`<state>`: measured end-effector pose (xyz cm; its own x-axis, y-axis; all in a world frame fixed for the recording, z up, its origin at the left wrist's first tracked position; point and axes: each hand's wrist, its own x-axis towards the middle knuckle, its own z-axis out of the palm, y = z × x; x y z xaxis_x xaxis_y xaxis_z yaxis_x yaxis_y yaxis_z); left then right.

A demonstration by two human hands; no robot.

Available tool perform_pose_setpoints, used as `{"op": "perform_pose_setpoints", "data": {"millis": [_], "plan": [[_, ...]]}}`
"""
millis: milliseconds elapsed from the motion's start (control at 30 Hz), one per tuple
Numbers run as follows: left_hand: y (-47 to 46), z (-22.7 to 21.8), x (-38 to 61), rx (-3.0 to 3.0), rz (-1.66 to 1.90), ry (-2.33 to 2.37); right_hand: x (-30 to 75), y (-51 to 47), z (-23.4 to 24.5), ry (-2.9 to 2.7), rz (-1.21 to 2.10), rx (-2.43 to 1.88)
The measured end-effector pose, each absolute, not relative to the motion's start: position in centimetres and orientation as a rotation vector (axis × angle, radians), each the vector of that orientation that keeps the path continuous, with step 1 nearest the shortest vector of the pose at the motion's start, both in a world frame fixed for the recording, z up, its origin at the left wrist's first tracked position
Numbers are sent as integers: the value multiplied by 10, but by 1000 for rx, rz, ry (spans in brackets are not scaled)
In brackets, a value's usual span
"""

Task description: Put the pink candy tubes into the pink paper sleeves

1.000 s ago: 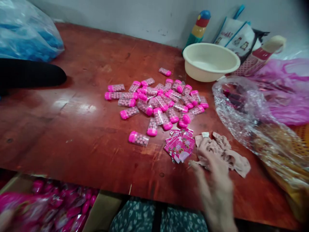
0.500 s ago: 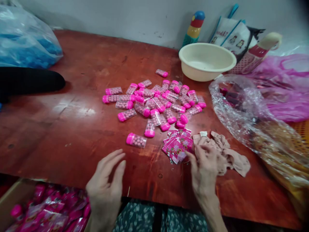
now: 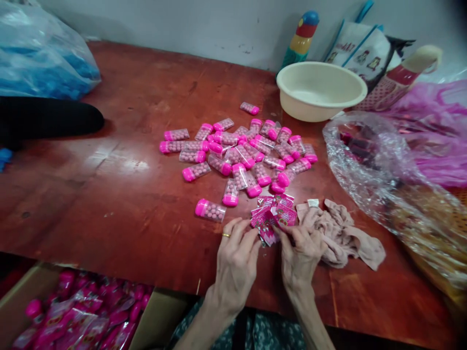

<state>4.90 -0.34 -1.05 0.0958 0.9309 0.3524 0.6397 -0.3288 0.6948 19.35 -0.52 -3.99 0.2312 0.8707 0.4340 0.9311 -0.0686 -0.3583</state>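
Reddish, scuffed wood makes up the worktop [image 3: 109, 194], set against a pale wall. Both grips meet at its near edge over a small heap of pink sachets [image 3: 272, 218], which lies right at the fingertips and touches them.

The right grip [image 3: 301, 250] is nearly closed, with thumb and forefinger pinched on the near edge of a sachet. The left grip [image 3: 235, 262] is half curled and its fingertips rest on the same heap; I cannot tell whether it pinches one.

To work this heap cleanly, I judge it best to take one sachet by a corner, press the others flat with the other grip, and slide it out low rather than lifting, since the foil looks slippery and stacked.

Both wrists come up from the near edge and bend slightly inward. The knuckles are raised, the palms face down, and the fingers point away from the body. A ring [image 3: 226, 235] sits on a left finger.

Just right of the right grip, and touching it, lies a crumpled beige cloth [image 3: 343, 233]. Beyond the grips is a scatter of pink-capped tubes [image 3: 241, 155], with one lone tube [image 3: 209, 210] near the left grip. Farther off stands a cream basin [image 3: 321, 90], and a clear plastic bag [image 3: 383, 180] lies well to the right. Below the left grip, under the worktop's edge, is a cardboard box [image 3: 156, 311] of pink packs. Another person's black sleeve [image 3: 51, 116] rests far to the left.
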Motion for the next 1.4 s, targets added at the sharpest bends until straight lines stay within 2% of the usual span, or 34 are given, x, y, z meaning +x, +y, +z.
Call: {"op": "perform_pose_setpoints", "data": {"millis": [233,433,500,667,800,1067,1400], "plan": [[1,-8,56,2056,1071,1530,197,-9,-34,-1728,-86,-1910],[8,-18,66,2331,604,1411,207,-11,-24,-1563,54,-1786],[8,-21,67,2289,634,1391,207,-12,-16,-1445,126,-1736],[11,-8,62,1623,1054,1262,196,-16,3,-1134,662,-1683],[14,0,62,865,1058,1031,180,-19,3,-1086,968,-1603],[10,-6,50,664,1189,1016,169,-17,1,-1287,1108,-1527],[2,-13,45,586,1286,1109,138,-18,-6,-1418,843,-1558]]}}
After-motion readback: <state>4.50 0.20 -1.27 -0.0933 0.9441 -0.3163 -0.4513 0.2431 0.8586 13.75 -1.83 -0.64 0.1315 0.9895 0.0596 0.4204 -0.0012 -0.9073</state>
